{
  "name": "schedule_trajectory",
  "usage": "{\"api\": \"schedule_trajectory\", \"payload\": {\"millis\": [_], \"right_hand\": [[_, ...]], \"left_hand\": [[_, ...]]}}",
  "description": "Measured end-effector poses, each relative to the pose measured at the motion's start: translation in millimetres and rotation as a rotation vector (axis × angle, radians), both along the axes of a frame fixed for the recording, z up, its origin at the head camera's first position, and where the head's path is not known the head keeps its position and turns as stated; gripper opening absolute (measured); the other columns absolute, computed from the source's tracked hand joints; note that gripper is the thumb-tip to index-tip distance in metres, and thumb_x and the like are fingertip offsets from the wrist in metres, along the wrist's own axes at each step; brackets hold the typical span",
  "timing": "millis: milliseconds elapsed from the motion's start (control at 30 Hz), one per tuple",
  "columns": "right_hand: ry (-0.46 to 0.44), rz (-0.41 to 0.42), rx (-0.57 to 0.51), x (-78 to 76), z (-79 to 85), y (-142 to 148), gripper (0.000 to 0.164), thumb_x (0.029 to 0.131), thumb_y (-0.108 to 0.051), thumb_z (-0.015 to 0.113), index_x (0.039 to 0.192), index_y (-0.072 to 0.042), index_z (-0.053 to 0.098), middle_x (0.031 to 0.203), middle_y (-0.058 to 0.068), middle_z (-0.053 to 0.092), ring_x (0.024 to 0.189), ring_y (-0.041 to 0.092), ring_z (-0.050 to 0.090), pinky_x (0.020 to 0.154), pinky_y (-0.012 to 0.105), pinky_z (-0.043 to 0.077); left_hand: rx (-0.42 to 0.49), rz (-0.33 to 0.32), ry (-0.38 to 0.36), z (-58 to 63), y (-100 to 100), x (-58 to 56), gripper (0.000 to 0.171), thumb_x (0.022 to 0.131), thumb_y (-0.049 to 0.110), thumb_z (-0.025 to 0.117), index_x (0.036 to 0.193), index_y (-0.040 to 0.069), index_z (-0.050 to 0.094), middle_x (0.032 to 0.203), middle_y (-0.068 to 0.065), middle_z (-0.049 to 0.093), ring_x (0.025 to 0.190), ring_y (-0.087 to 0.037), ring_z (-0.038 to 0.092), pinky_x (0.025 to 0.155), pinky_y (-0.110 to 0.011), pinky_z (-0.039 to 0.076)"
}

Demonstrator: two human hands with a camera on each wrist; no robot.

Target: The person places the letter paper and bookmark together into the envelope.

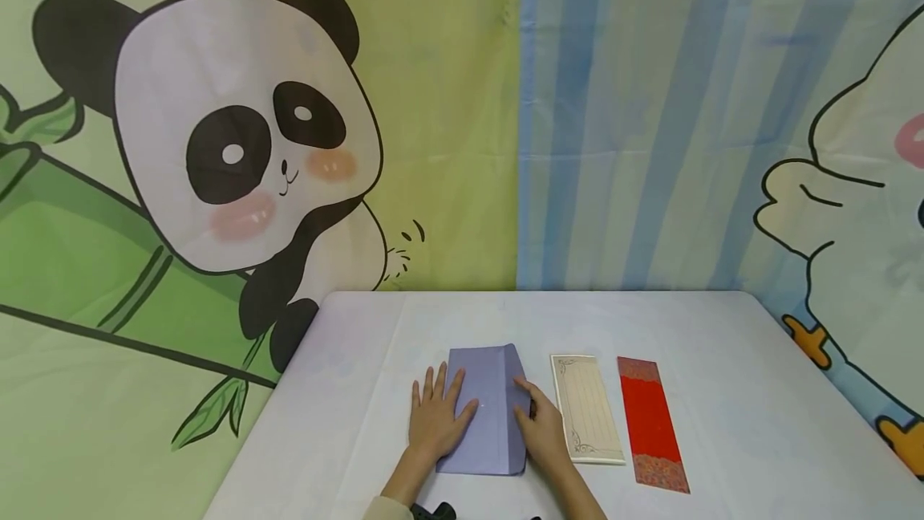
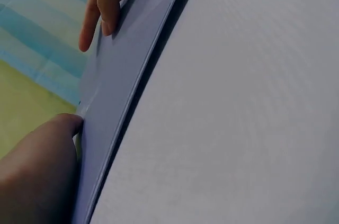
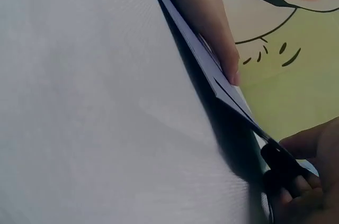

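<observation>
A purple envelope lies lengthwise on the white table, with a flap along its right side. My left hand rests flat on its left half, fingers spread, the thumb towards the middle. At the right edge, my right hand pinches the flap between thumb and fingers. In the right wrist view, the edge of the envelope stands raised, casting a shadow on the table. A dark rounded shape shows under the right hand's fingers; I cannot tell what it is.
Right of the envelope lies a cream ruled notepad with corner ornaments. Beyond it is a red paper strip with patterned ends. A small black object shows at the white table's near side. Behind hangs a cartoon curtain.
</observation>
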State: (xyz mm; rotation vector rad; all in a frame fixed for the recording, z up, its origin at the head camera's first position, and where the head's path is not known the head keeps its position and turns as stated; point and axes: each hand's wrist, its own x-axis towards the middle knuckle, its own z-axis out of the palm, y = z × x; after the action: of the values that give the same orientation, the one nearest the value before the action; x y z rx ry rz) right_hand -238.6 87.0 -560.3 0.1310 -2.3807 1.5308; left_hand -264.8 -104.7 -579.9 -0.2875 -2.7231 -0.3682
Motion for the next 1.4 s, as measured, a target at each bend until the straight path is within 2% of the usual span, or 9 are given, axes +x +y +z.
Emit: {"api": "schedule_trajectory", "payload": {"millis": [100, 233, 567, 700, 833, 933, 1033, 1133, 1400], "right_hand": [[-0.062, 0.066, -0.108, -1.0, 0.1, 3, 0.044, 0.080, -0.001, 0.058, 0.123, -0.010, 0.054, 0.110, 0.022, 0.058, 0.080, 0.019, 0.058, 0.061, 0.025, 0.048], [-0.144, 0.174, -0.277, -3.5, -0.1, 9, 0.046, 0.082, 0.000, 0.055, 0.127, -0.005, 0.049, 0.116, 0.032, 0.051, 0.087, 0.025, 0.062, 0.064, 0.025, 0.051], [-0.340, 0.381, -0.342, -3.6, 2.2, 22, 0.062, 0.081, -0.006, 0.056, 0.139, -0.015, 0.035, 0.139, 0.016, 0.030, 0.085, 0.019, 0.047, 0.067, 0.020, 0.042], [-0.321, 0.434, -0.298, -0.7, 3.4, 24, 0.068, 0.081, -0.006, 0.057, 0.141, -0.019, 0.028, 0.145, 0.014, 0.022, 0.090, 0.023, 0.043, 0.069, 0.017, 0.038], [-0.345, 0.512, -0.355, 4.8, 13.4, 25, 0.071, 0.083, 0.001, 0.052, 0.144, -0.013, 0.019, 0.144, 0.020, 0.014, 0.083, 0.025, 0.048, 0.067, 0.024, 0.044], [-0.343, 0.533, -0.369, 4.2, 12.6, 26, 0.071, 0.083, 0.004, 0.050, 0.144, -0.009, 0.017, 0.145, 0.023, 0.010, 0.095, 0.030, 0.050, 0.077, 0.033, 0.046], [-0.307, 0.522, -0.312, 0.5, 4.0, 25, 0.070, 0.082, 0.002, 0.050, 0.143, -0.010, 0.020, 0.149, 0.017, 0.008, 0.126, 0.036, 0.027, 0.100, 0.046, 0.028], [-0.281, 0.503, -0.250, -1.0, 1.2, 23, 0.069, 0.080, 0.001, 0.051, 0.142, -0.010, 0.023, 0.149, 0.011, 0.012, 0.134, 0.028, 0.001, 0.104, 0.052, 0.004], [-0.246, 0.553, -0.276, -2.6, 3.5, 22, 0.070, 0.083, 0.006, 0.046, 0.144, -0.016, 0.020, 0.150, 0.007, 0.007, 0.135, 0.025, -0.001, 0.105, 0.048, 0.004]], "left_hand": [[0.021, -0.002, 0.005, -0.1, -1, -0.1, 0.062, 0.085, 0.057, 0.039, 0.135, 0.022, 0.041, 0.143, -0.013, 0.032, 0.132, -0.036, 0.022, 0.102, -0.055, 0.013], [0.041, -0.011, 0.004, 1.5, -1, 0.0, 0.061, 0.086, 0.057, 0.038, 0.135, 0.022, 0.041, 0.142, -0.013, 0.033, 0.132, -0.037, 0.022, 0.103, -0.055, 0.012], [0.068, -0.016, -0.007, 2.5, 0, -1.5, 0.062, 0.087, 0.058, 0.034, 0.136, 0.022, 0.040, 0.142, -0.011, 0.034, 0.132, -0.035, 0.022, 0.103, -0.055, 0.011], [0.120, -0.022, 0.019, 2.8, 1, 0.4, 0.064, 0.084, 0.059, 0.041, 0.135, 0.021, 0.041, 0.141, -0.015, 0.034, 0.131, -0.039, 0.020, 0.101, -0.058, 0.009], [0.165, -0.049, 0.001, 3.9, 6, 1.5, 0.075, 0.078, 0.067, 0.042, 0.137, 0.020, 0.038, 0.143, -0.017, 0.029, 0.131, -0.042, 0.019, 0.100, -0.061, 0.010], [0.159, -0.056, -0.024, 5.4, 13, 2.0, 0.085, 0.072, 0.074, 0.040, 0.138, 0.020, 0.036, 0.143, -0.017, 0.028, 0.130, -0.043, 0.020, 0.099, -0.061, 0.011], [0.108, -0.041, -0.032, 4.5, 19, 3.2, 0.092, 0.067, 0.080, 0.039, 0.139, 0.021, 0.035, 0.143, -0.017, 0.029, 0.130, -0.042, 0.021, 0.100, -0.061, 0.011], [0.068, -0.025, -0.007, 1.9, 21, 3.7, 0.096, 0.063, 0.082, 0.039, 0.138, 0.023, 0.035, 0.141, -0.018, 0.032, 0.129, -0.042, 0.023, 0.100, -0.060, 0.012], [0.115, -0.005, 0.036, 7.3, 25, 1.5, 0.101, 0.057, 0.085, 0.043, 0.139, 0.026, 0.034, 0.145, -0.015, 0.025, 0.128, -0.043, 0.024, 0.097, -0.060, 0.018]]}}
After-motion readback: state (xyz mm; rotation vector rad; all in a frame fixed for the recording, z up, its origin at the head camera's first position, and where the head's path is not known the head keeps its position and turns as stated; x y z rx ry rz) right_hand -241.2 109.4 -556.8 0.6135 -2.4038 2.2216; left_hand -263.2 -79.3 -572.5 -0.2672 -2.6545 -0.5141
